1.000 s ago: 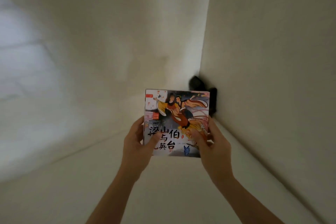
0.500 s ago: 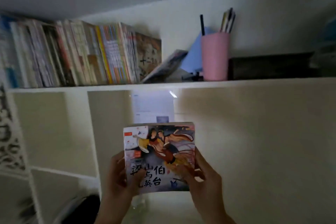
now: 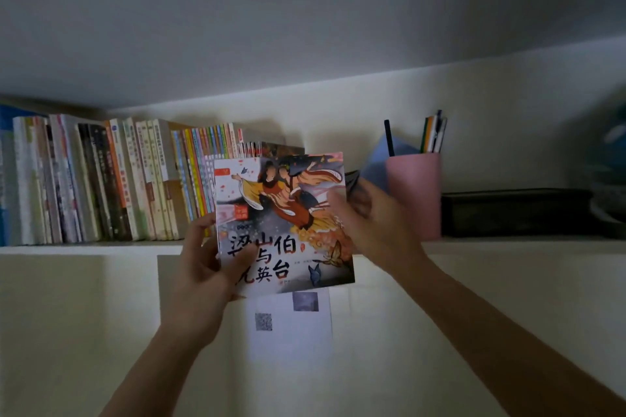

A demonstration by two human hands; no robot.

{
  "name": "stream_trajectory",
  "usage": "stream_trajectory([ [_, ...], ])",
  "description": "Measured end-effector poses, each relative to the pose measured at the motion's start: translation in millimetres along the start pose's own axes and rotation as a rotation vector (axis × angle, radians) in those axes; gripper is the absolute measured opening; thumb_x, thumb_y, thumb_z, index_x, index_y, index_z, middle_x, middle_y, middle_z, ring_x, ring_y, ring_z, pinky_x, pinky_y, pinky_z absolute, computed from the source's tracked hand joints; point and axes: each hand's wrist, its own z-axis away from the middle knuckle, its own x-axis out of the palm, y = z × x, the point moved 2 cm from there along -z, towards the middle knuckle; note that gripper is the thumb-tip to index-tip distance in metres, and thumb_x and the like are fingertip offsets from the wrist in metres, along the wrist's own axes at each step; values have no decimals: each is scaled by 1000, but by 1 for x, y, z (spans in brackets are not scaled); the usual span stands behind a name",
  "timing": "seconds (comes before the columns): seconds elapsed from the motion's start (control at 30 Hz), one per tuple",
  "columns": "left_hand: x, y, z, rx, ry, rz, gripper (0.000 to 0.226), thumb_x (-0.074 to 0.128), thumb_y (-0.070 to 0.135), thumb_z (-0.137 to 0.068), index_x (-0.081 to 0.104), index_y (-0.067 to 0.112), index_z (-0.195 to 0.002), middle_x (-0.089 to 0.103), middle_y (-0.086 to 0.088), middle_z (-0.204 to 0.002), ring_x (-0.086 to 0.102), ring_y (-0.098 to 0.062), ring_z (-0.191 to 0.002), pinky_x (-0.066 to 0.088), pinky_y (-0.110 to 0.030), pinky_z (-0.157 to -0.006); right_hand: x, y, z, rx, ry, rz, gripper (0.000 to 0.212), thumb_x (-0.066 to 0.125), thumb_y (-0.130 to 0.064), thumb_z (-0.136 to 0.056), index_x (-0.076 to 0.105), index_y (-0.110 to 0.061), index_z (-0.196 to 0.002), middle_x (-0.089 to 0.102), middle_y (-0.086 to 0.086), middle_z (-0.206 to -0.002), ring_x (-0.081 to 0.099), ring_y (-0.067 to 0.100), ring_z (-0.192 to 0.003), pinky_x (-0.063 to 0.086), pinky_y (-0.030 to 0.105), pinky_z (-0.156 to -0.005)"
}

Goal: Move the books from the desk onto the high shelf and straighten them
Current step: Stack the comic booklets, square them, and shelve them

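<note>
The picture book (image 3: pixel 283 220) is held upright in front of the high shelf (image 3: pixel 84 249), level with the right end of the row of books (image 3: pixel 135 179). The left hand (image 3: pixel 203 267) grips its lower left corner, thumb curled over the cover; the right hand (image 3: pixel 376 223) is blurred at its right edge, fingers loosely spread, and whether it holds the book cannot be told. Held by one corner, the book may twist and slip, or knock the pink pen cup (image 3: pixel 413 193) just to the right.

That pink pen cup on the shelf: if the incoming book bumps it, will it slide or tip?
Probably tip rather than slide: the pink cup looks tall for its base, and pens sticking out above its rim raise the weight. It looks like light plastic, so a nudge from the picture book might shift it.
</note>
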Motion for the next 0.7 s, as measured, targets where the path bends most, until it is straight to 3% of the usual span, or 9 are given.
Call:
stream_trajectory([
  [0.07,-4,-1,-8,-4,30,4,39,64,-6,-81,53,25,-103,75,-1,-92,74,-23,-77,59,-45,-54,10,3,-23,177,-65,61,51,46,-68,-86,62,-23,-103,71,-8,-95,64,9,-92,52,38,-90],
  [0.17,-16,1,-21,-18,85,-14,43,66,-4,-82,51,24,-110,74,-1,-96,73,-27,-81,59,-51,-59,29,4,-49,256,-63,13,71,37,-81,-78,57,-25,-118,66,-8,-110,59,15,-106,44,36,-91],
  [0.3,-28,13,-38,-11,132,-40,44,66,-2,-83,48,24,-114,72,3,-99,72,-22,-81,59,-46,-60,47,-16,-81,257,-160,41,69,13,-76,-89,63,-29,-90,65,-6,-102,57,14,-97,41,36,-91],
  [0.37,-28,17,-46,5,135,-61,44,66,-1,-84,47,26,-113,71,4,-98,72,-19,-80,59,-44,-60,53,-24,-99,263,-240,56,79,2,-73,-90,62,-29,-116,60,3,-127,51,21,-118,34,38,-99],
  [0.43,-26,18,-53,41,149,-112,44,66,-1,-85,46,27,-112,69,7,-97,72,-12,-73,59,-39,-56,62,-29,-118,264,-326,56,88,1,-76,-87,48,-24,-139,47,6,-146,39,26,-136,28,43,-109],
  [0.53,-17,11,-64,58,180,-173,44,67,0,-85,43,28,-111,67,8,-96,72,-9,-74,60,-39,-60,72,-33,-137,220,-509,148,92,12,-88,-77,33,-33,-147,34,2,-155,28,27,-143,24,53,-113],
  [0.57,-14,6,-68,59,195,-191,44,66,0,-86,41,27,-111,66,7,-97,71,-11,-77,60,-40,-63,73,-32,-144,199,-528,182,87,24,-87,-78,38,-31,-144,41,1,-149,35,25,-138,29,48,-109],
  [0.63,-6,-1,-76,79,220,-247,44,65,0,-86,38,26,-109,64,5,-97,68,-11,-82,60,-38,-67,73,-34,-151,163,-509,215,66,54,-69,-82,46,-25,-131,56,-6,-119,53,12,-110,39,25,-92],
  [0.7,5,-9,-83,100,239,-284,46,62,-3,-86,35,24,-111,61,9,-93,66,-11,-84,59,-41,-74,75,-24,-158,170,-486,222,67,73,-56,-74,46,-21,-124,58,-10,-112,57,7,-95,44,16,-80],
])
